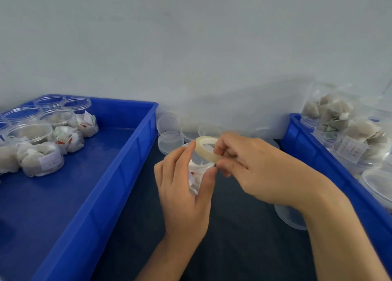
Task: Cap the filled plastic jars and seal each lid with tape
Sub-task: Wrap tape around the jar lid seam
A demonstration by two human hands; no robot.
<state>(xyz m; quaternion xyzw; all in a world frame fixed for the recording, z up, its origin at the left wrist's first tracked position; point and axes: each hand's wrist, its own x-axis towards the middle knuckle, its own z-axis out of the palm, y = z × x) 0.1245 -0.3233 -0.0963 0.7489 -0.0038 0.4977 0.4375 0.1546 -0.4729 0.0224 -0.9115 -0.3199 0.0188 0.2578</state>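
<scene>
A clear plastic jar (198,166) filled with white packets sits in my left hand (182,193), fingers and thumb curled round its wall just below the lid. My right hand (254,170) pinches a roll of clear tape (206,148) and holds it tilted against the jar's lid edge. Several loose clear lids (170,141) lie on the dark table behind the hands. Capped, filled jars (42,159) lie in the left blue bin (118,153).
A second blue bin (331,164) at the right holds more filled jars (347,136) and a lid. One clear lid (290,217) lies on the table under my right forearm. A pale wall stands close behind the table.
</scene>
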